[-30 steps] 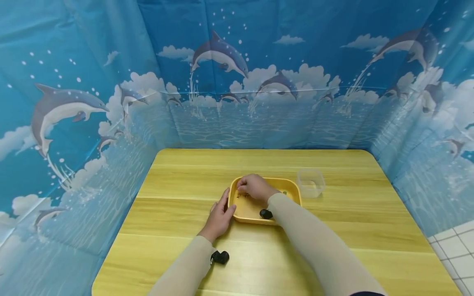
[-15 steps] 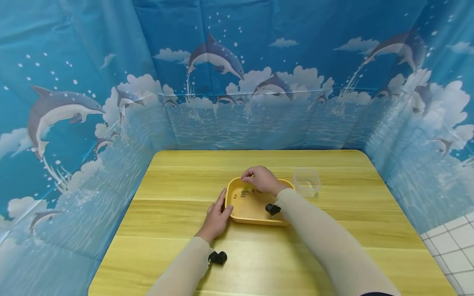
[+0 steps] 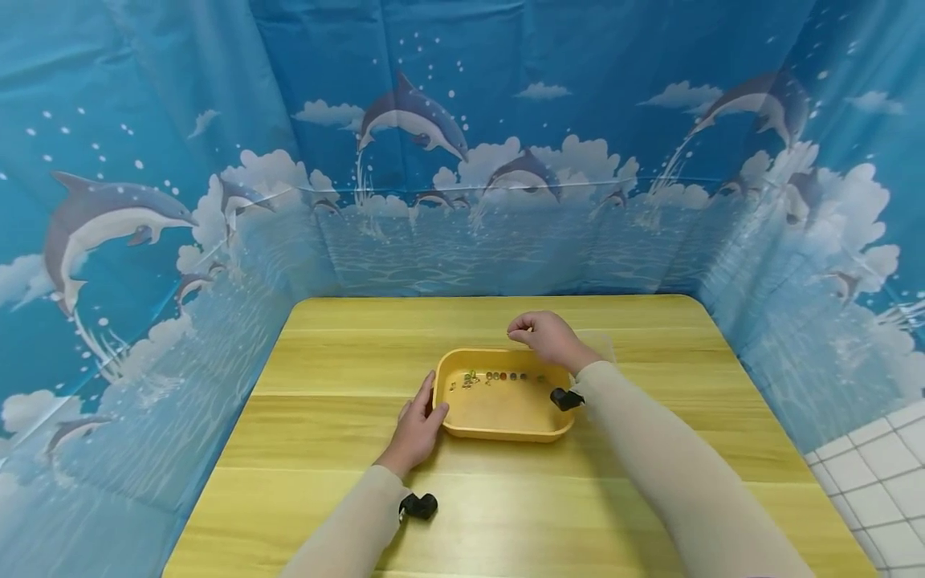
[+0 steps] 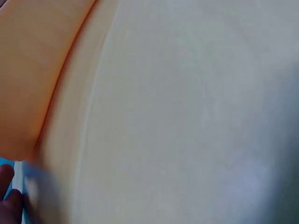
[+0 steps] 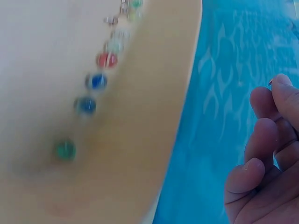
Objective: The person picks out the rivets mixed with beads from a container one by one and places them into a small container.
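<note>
A yellow tray [image 3: 506, 413] lies on the table, with a row of small round coloured beads [image 3: 503, 376] along its far side and a few tiny metallic pieces [image 3: 468, 380] at its left end. Green, blue and red beads [image 5: 97, 81] show larger in the right wrist view. My left hand [image 3: 415, 429] rests against the tray's left side, fingers fairly straight. Beyond the far rim, in the air, my right hand [image 3: 548, 337] pinches a tiny metallic piece [image 5: 270, 82] between thumb and index finger; its kind is too small to tell.
A clear plastic box [image 3: 607, 343] stands right of the tray, mostly hidden behind my right hand and sleeve. The wooden table [image 3: 347, 345] ends at a blue dolphin-print curtain [image 3: 462, 241]. A small black device sits at each wrist.
My right hand has lifted out of the tray's left part and moved right, over the far rim toward the clear box, carrying the tiny piece. My left hand stays at the tray.
</note>
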{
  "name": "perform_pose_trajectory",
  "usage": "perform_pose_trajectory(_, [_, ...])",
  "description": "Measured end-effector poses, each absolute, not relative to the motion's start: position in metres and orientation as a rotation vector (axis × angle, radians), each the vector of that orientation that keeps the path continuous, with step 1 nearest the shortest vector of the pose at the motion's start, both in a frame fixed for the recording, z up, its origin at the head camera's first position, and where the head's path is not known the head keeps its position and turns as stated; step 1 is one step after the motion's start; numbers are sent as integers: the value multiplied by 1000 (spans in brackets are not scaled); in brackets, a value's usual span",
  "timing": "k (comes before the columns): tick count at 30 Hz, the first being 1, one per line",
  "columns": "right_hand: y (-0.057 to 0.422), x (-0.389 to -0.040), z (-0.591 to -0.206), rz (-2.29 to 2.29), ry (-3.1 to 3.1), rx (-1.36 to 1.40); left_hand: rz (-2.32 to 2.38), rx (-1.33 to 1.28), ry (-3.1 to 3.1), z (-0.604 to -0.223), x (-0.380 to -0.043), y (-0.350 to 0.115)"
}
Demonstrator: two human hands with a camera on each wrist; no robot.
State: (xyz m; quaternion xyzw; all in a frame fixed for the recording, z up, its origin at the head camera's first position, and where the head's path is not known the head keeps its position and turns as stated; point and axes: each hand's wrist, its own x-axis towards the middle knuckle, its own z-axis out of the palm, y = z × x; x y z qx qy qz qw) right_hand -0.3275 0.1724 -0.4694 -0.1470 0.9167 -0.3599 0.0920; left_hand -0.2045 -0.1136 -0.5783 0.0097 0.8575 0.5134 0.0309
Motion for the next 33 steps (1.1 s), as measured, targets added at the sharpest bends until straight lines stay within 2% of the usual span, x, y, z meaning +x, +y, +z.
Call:
perform_pose_trajectory(8, [207,-331,-467,-1049,2776,-391,1681,230,2553,-571,-205,-111])
perform_pose_trajectory(22, [256,-328,-470,-964,2842,-320,1669,224,2531,-579,-202,-109])
perform_pose_trajectory(33, [277,-328,-474,-921,2868,-279,1594,193,2611,-579,-201,-108])
